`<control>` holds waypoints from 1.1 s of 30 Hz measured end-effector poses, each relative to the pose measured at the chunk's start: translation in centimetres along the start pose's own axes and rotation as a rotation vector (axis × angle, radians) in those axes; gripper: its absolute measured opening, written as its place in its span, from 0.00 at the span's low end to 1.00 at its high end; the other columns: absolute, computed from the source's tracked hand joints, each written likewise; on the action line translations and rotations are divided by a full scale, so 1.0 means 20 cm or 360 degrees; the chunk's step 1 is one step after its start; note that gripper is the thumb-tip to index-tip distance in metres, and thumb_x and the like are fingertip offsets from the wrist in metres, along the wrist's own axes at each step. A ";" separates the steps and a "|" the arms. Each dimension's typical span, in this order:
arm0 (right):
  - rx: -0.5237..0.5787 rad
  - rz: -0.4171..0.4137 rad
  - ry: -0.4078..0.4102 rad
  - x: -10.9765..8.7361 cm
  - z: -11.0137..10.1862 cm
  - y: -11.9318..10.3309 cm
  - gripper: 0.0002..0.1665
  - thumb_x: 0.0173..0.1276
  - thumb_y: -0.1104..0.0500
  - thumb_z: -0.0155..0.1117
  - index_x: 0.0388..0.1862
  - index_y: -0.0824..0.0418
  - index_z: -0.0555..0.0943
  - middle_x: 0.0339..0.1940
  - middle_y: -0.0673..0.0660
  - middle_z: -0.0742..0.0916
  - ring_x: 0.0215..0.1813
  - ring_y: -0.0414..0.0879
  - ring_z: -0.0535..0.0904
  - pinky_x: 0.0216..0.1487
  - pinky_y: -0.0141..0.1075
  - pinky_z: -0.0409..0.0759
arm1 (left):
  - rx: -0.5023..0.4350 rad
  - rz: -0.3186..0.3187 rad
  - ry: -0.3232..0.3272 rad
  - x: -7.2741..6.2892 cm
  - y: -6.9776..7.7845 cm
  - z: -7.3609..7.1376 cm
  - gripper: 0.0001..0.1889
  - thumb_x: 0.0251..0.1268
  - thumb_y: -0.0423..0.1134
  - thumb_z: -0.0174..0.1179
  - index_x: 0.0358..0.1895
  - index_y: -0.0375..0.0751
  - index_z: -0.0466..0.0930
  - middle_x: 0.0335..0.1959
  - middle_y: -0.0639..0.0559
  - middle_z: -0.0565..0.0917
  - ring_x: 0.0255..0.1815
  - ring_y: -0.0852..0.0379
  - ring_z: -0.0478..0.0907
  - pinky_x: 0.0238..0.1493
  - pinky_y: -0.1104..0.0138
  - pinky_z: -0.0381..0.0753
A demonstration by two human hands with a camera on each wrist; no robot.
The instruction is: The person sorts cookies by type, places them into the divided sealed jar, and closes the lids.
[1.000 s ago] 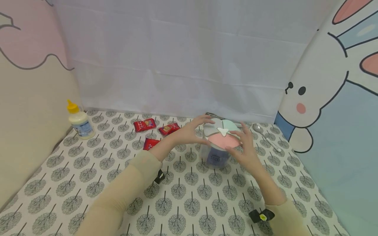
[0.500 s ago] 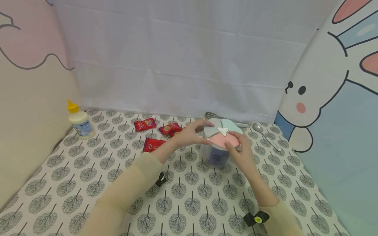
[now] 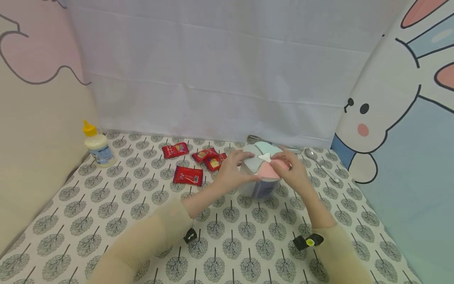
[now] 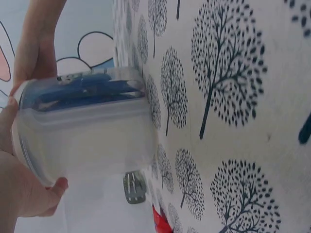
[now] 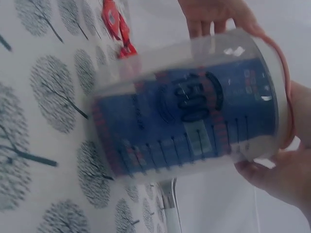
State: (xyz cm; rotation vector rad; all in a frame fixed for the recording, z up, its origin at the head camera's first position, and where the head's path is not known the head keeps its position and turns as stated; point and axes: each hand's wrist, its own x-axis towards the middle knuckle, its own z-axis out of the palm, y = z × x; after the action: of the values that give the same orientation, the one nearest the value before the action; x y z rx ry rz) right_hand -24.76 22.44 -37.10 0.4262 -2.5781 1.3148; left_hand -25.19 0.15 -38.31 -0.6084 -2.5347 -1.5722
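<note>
A clear plastic canister (image 3: 264, 189) stands on the tablecloth, its lid (image 3: 253, 161) patterned in grey, mint and pink round a white centre piece. In the right wrist view, something blue shows inside or behind the clear wall, which bears the marking 1500 (image 5: 192, 97). My left hand (image 3: 232, 171) grips the lid's left rim, thumb in front and fingers behind. Opposite it, my right hand (image 3: 293, 171) holds the right side, thumb on the pink part. Under the lid's edge, in the left wrist view, a left fingertip (image 4: 60, 184) touches the canister. Some fingers are hidden behind the lid.
Several red snack packets (image 3: 188, 176) lie left of the canister. Behind it is a slotted metal utensil (image 3: 260, 139) with a pale handle; a spoon (image 3: 320, 165) lies to the right. A yellow-capped bottle (image 3: 99, 146) stands far left. Cloth walls (image 3: 213, 79) enclose the table.
The lid has turned counterclockwise as seen from above, its mint part swinging toward the back left. Both hands have come closer round it. My left forearm has shifted, baring more red packets.
</note>
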 end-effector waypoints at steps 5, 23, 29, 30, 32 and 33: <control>0.0018 -0.0018 -0.0133 0.06 -0.03 0.02 0.15 0.65 0.48 0.63 0.47 0.52 0.80 0.73 0.45 0.66 0.69 0.56 0.65 0.61 0.59 0.69 | 0.0132 -0.0059 0.0068 -0.06 0.03 0.02 0.40 0.37 0.64 0.71 0.61 0.60 0.72 0.73 0.47 0.59 0.69 0.42 0.60 0.59 0.42 0.70; 0.0031 0.0070 -0.0148 -0.09 -0.01 -0.07 0.41 0.61 0.52 0.68 0.71 0.53 0.63 0.78 0.57 0.51 0.75 0.62 0.50 0.61 0.59 0.70 | 0.0119 0.0150 -0.0585 0.18 -0.04 -0.28 0.46 0.45 0.56 0.72 0.70 0.65 0.57 0.74 0.57 0.56 0.74 0.49 0.52 0.66 0.40 0.58; 0.0027 0.0154 -0.0092 -0.14 0.05 -0.11 0.51 0.53 0.50 0.74 0.72 0.51 0.58 0.77 0.60 0.49 0.77 0.61 0.40 0.64 0.66 0.59 | 0.0102 0.0161 -0.0833 0.24 -0.09 -0.30 0.43 0.45 0.54 0.72 0.67 0.73 0.60 0.73 0.63 0.57 0.73 0.50 0.53 0.65 0.42 0.61; 0.0004 0.0156 -0.0071 -0.15 0.06 -0.11 0.51 0.52 0.49 0.74 0.72 0.51 0.59 0.77 0.60 0.50 0.77 0.60 0.38 0.66 0.67 0.54 | 0.0094 0.0171 -0.0860 0.25 -0.10 -0.30 0.43 0.45 0.54 0.73 0.67 0.73 0.60 0.72 0.64 0.58 0.73 0.51 0.53 0.65 0.42 0.61; -0.0039 0.0140 -0.0013 -0.16 0.09 -0.12 0.50 0.51 0.48 0.75 0.70 0.53 0.61 0.76 0.60 0.54 0.77 0.58 0.35 0.67 0.69 0.46 | 0.0079 0.0214 -0.0894 0.27 -0.12 -0.28 0.43 0.44 0.53 0.73 0.67 0.72 0.61 0.72 0.66 0.59 0.73 0.53 0.53 0.67 0.42 0.58; -0.0061 0.0126 0.0016 -0.16 0.10 -0.12 0.49 0.51 0.48 0.75 0.69 0.54 0.62 0.75 0.60 0.56 0.77 0.59 0.39 0.68 0.68 0.45 | 0.0045 0.0224 -0.0902 0.27 -0.13 -0.28 0.43 0.44 0.52 0.74 0.67 0.71 0.61 0.71 0.65 0.59 0.73 0.54 0.54 0.68 0.42 0.57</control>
State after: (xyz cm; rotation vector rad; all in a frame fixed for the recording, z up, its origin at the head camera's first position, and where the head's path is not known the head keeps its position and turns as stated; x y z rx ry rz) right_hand -20.97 19.97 -37.54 0.3124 -2.6321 1.2869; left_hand -31.88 -4.17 -36.35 -1.3631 -2.7910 -1.4704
